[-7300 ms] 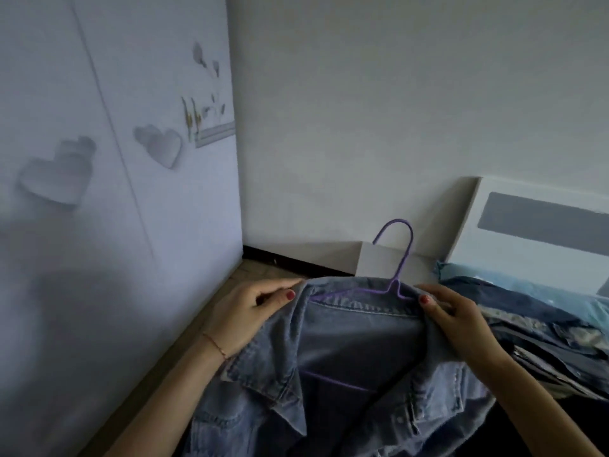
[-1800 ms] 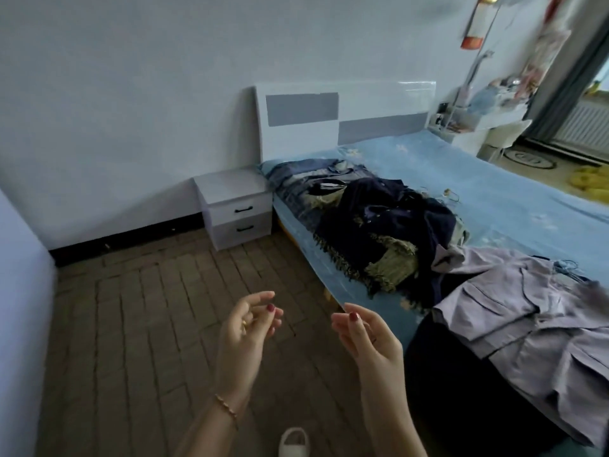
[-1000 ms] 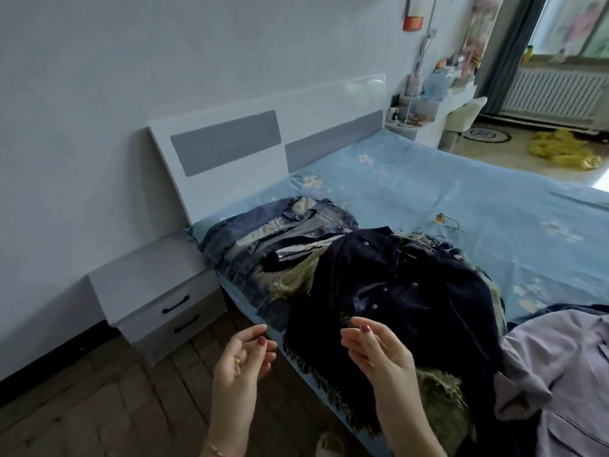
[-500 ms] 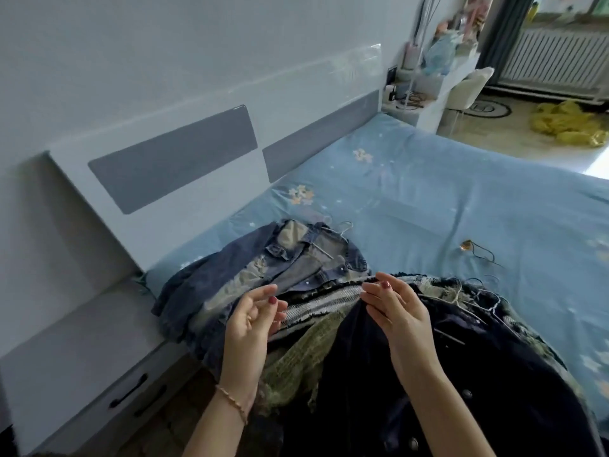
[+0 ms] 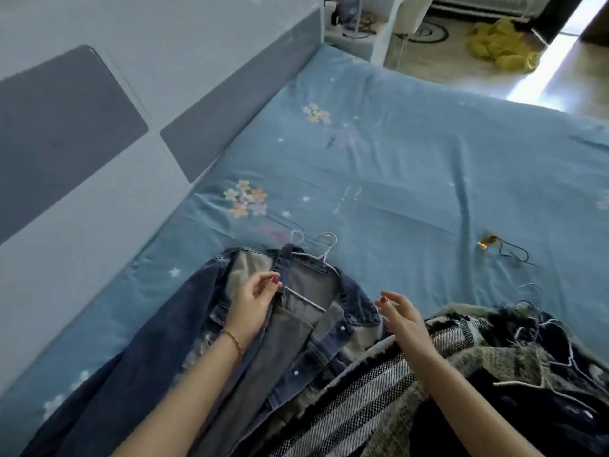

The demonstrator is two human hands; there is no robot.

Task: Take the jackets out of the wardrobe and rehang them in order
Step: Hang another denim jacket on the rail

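Observation:
A dark blue denim jacket [image 5: 171,328] lies spread on the blue bed sheet [image 5: 412,179], still on a white wire hanger [image 5: 324,250] whose hook points up the bed. My left hand [image 5: 252,305] hovers over the jacket's left collar with thumb and fingers close together; whether it touches the cloth is unclear. My right hand [image 5: 400,311] is held in the air with relaxed fingers just right of the other collar, holding nothing. A grey and black woven jacket [image 5: 379,400] with a dark navy garment [image 5: 540,390] lies heaped at the right.
The white and grey headboard [image 5: 108,143] runs along the left. A small gold trinket with a dark cord [image 5: 487,243] lies on the sheet at the right. Beyond the bed are a white chair [image 5: 408,14] and yellow cloth [image 5: 497,44] on the floor.
My view has swung from the floor onto the bed and closed in on the denim jacket. Both empty hands have reached forward and down to its collar.

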